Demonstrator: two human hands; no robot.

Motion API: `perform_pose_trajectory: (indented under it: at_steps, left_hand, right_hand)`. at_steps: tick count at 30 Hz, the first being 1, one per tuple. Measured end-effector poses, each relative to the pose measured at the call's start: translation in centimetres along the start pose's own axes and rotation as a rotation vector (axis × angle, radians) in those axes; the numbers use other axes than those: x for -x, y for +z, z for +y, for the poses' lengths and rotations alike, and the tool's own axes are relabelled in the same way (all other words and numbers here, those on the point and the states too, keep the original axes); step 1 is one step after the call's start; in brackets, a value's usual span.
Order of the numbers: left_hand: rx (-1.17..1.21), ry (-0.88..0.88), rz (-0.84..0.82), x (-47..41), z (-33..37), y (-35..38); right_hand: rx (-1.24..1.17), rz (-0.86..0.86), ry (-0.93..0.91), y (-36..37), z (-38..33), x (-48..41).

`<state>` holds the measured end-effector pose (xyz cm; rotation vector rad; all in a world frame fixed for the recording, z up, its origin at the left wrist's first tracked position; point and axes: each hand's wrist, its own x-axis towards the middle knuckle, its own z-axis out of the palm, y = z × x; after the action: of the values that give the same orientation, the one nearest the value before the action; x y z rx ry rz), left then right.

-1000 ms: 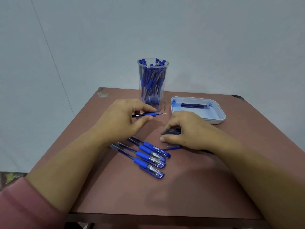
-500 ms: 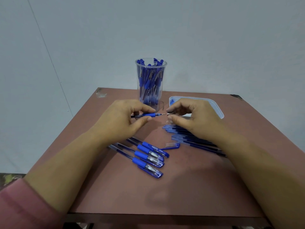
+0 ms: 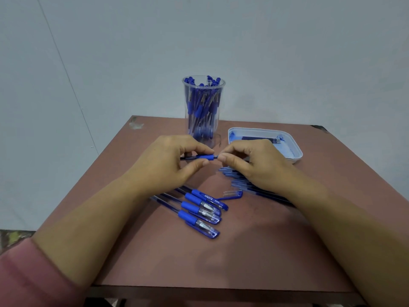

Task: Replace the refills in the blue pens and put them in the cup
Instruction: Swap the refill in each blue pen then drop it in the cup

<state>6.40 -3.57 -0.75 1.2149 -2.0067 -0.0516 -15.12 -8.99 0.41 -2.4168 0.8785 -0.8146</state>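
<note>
— What has moved since a second ago?
— The right hand [image 3: 254, 162]. It was lying on the loose refills [image 3: 243, 185] then. Now it is level with the left hand [image 3: 170, 160], and its thumb and forefinger are closed on the front end of the pen [image 3: 207, 157]
— And the left?
— It has stayed where it was. The forefinger is on top and the thumb underneath, pinching the pen by its blue grip sleeve. The dark barrel runs back behind the fingers. The pen lies level between the two hands, above the table [image 3: 155, 251]
— Is the tip visible?
— No, the right fingertips cover it. They sit right against the end of the grip
— Where is the cup [image 3: 203, 85]?
— Upright just beyond the left hand's knuckles. It is clear and crowded with blue pens [image 3: 202, 107]
— Beyond the right hand?
— A white tray [image 3: 296, 151] smeared with blue. A few dark refills [image 3: 261, 139] lie in it, along its far side
— And nearer the body?
— The loose refills fan out under the right hand and wrist. Four capped pens [image 3: 199, 209] lie side by side against the near side of the left wrist, their caps pointing toward the right forearm. One loose cap [image 3: 232, 194] rests between the two wrists, just beside those pens. A pink sleeve [image 3: 33, 273] covers the left forearm near the elbow
</note>
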Motion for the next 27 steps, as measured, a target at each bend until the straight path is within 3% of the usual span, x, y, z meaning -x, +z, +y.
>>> perform_pose_trajectory:
  at_steps: [27]
  left_hand:
    - [-0.014, 0.002, 0.012, -0.06, 0.02, -0.08]
  right_hand:
    - [0.069, 0.048, -0.115, -0.47, 0.21, -0.05]
